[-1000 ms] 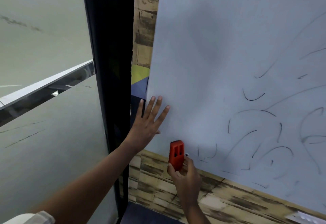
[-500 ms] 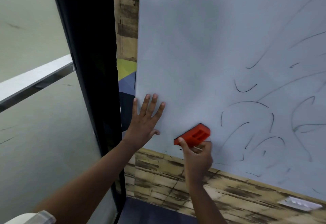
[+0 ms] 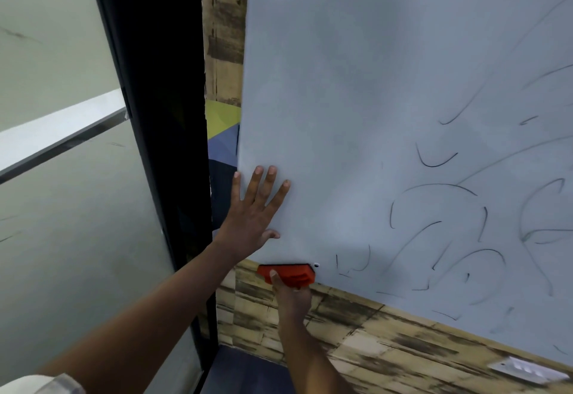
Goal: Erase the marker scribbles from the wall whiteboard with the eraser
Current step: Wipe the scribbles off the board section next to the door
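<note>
A pale grey whiteboard (image 3: 356, 89) hangs on the wall and fills the upper right. Dark marker scribbles (image 3: 440, 232) cover its lower right part; its left part is wiped. My left hand (image 3: 252, 213) lies flat on the board near its lower left corner, fingers spread. My right hand (image 3: 290, 296) grips an orange eraser (image 3: 290, 274) from below. The eraser lies level at the board's bottom edge, just under my left hand.
A black door frame (image 3: 155, 114) and frosted glass panels (image 3: 68, 238) stand close on the left. Wood-patterned wall (image 3: 372, 331) runs below the board. A white switch plate (image 3: 527, 370) sits at the lower right.
My right hand has swept the eraser down and left from the board face to the bottom edge. The eraser has turned level. My left hand stays flat on the board.
</note>
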A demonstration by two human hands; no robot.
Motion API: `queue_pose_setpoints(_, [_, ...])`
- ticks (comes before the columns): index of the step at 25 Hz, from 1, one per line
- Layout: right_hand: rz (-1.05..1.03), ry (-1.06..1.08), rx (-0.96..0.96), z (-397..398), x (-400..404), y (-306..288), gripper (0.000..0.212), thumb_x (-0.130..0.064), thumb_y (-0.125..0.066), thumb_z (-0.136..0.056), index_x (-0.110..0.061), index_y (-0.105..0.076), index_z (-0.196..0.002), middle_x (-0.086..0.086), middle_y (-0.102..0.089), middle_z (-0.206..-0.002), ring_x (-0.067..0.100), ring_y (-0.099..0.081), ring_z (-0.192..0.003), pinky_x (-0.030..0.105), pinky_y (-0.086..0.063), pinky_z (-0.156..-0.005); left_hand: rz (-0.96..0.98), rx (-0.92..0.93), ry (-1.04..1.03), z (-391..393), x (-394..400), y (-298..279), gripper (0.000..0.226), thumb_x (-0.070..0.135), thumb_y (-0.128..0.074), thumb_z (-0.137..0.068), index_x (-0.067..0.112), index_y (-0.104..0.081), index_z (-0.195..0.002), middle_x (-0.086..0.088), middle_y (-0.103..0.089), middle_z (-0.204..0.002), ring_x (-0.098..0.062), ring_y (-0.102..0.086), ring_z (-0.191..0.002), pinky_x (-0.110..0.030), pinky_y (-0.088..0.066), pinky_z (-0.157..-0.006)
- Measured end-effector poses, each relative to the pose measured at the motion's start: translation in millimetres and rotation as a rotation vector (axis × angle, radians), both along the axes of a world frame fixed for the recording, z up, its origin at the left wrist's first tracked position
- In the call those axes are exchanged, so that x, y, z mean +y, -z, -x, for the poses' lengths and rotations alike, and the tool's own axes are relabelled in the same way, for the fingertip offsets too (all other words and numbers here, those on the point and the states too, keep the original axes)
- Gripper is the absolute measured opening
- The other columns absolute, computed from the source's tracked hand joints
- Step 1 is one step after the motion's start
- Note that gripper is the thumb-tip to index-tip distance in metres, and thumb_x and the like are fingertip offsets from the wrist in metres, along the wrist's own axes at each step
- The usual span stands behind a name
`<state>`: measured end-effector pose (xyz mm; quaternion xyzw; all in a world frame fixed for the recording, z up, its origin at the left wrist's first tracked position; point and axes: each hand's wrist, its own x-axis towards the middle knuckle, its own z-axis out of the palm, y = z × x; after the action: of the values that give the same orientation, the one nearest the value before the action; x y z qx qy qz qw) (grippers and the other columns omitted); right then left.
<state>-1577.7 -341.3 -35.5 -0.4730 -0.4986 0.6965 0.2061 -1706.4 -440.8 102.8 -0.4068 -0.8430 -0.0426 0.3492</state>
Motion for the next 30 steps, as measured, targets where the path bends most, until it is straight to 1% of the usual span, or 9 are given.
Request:
queue_pose_setpoints(2, [0.175, 0.064, 0.062, -7, 8, 3, 0.043, -0.004, -0.093, -0.070, -0.008, -0.070, -0.107, 0.017, -0.074, -0.113, 0.030, -0.074, -0.096, 0.051, -0.060, -0.092, -0.007, -0.005, 0.019, 3, -1, 2, 0.159, 0.071, -0.088, -0.064, 0.013, 0.017, -0.168, -0.020, 0.029, -0.172, -0.041, 0.026, -0.160, -0.070, 0.008, -0.123])
queue_pose_setpoints(4, [0.255, 0.110, 0.129, -18, 20, 1, 0.038, 0.001, -0.087, -0.076, -0.009, -0.069, -0.108, 0.018, -0.073, -0.116, 0.029, -0.074, -0.093, 0.047, -0.061, -0.086, -0.008, -0.005, 0.036, 6, -1, 5, 0.158, 0.073, -0.086, -0.064, 0.015, 0.017, -0.168, -0.019, 0.029, -0.172, -0.040, 0.026, -0.160, -0.068, 0.012, -0.124])
queue_pose_setpoints(8, [0.215, 0.145, 0.221, -41, 39, -13, 0.046, -0.013, -0.083, -0.084, -0.004, -0.066, -0.125, 0.016, -0.074, -0.119, 0.036, -0.073, -0.106, 0.046, -0.061, -0.090, -0.019, -0.013, 0.058, 11, -1, 8, 0.157, 0.074, -0.085, -0.064, 0.017, 0.016, -0.169, -0.017, 0.028, -0.173, -0.040, 0.024, -0.161, -0.066, 0.019, -0.125])
queue_pose_setpoints(12, [0.170, 0.260, 0.214, -71, 70, -33, 0.033, -0.019, -0.080, -0.087, -0.008, -0.069, -0.116, 0.019, -0.075, -0.115, 0.039, -0.073, -0.105, 0.034, -0.065, -0.075, -0.028, -0.016, 0.060, 9, -1, 9, 0.157, 0.075, -0.085, -0.063, 0.017, 0.014, -0.169, -0.018, 0.027, -0.174, -0.040, 0.023, -0.161, -0.065, 0.021, -0.125])
queue_pose_setpoints(15, [0.131, 0.351, 0.256, -89, 88, -58, 0.027, -0.022, -0.078, -0.089, -0.012, -0.068, -0.111, 0.020, -0.073, -0.119, 0.037, -0.073, -0.103, 0.031, -0.064, -0.074, -0.033, -0.019, 0.056, 5, 0, 7, 0.157, 0.073, -0.086, -0.065, 0.015, 0.016, -0.169, -0.018, 0.028, -0.173, -0.041, 0.025, -0.160, -0.066, 0.020, -0.125])
queue_pose_setpoints(22, [0.000, 0.188, 0.296, -68, 83, -126, 0.031, -0.030, -0.086, -0.082, -0.014, -0.069, -0.103, 0.007, -0.079, -0.097, 0.025, -0.079, -0.087, 0.032, -0.065, -0.071, -0.049, -0.098, 0.020, -7, 6, 5, 0.158, 0.064, -0.091, -0.069, 0.014, 0.024, -0.166, -0.021, 0.036, -0.169, -0.044, 0.030, -0.157, -0.069, 0.018, -0.122])
queue_pose_setpoints(24, [0.006, 0.170, 0.281, -65, 81, -126, 0.030, -0.030, -0.086, -0.082, -0.015, -0.067, -0.100, 0.006, -0.078, -0.096, 0.024, -0.079, -0.086, 0.033, -0.065, -0.074, -0.048, -0.105, 0.016, -8, 6, 5, 0.158, 0.063, -0.091, -0.069, 0.014, 0.024, -0.166, -0.021, 0.035, -0.169, -0.044, 0.030, -0.158, -0.069, 0.019, -0.122])
queue_pose_setpoints(27, [0.082, 0.177, 0.218, -74, 82, -99, 0.028, -0.022, -0.084, -0.084, -0.011, -0.066, -0.103, 0.015, -0.075, -0.110, 0.031, -0.076, -0.099, 0.044, -0.061, -0.093, -0.028, -0.103, -0.010, -9, 6, 5, 0.158, 0.066, -0.090, -0.069, 0.013, 0.023, -0.166, -0.023, 0.033, -0.170, -0.045, 0.029, -0.158, -0.070, 0.018, -0.123])
queue_pose_setpoints(30, [0.227, 0.205, 0.154, -87, 87, -66, 0.043, -0.011, -0.080, -0.086, -0.001, -0.061, -0.123, 0.025, -0.068, -0.125, 0.039, -0.069, -0.111, 0.050, -0.055, -0.100, -0.006, -0.111, -0.036, -11, 6, 5, 0.158, 0.070, -0.086, -0.071, 0.013, 0.027, -0.165, -0.023, 0.037, -0.168, -0.045, 0.032, -0.157, -0.071, 0.014, -0.122])
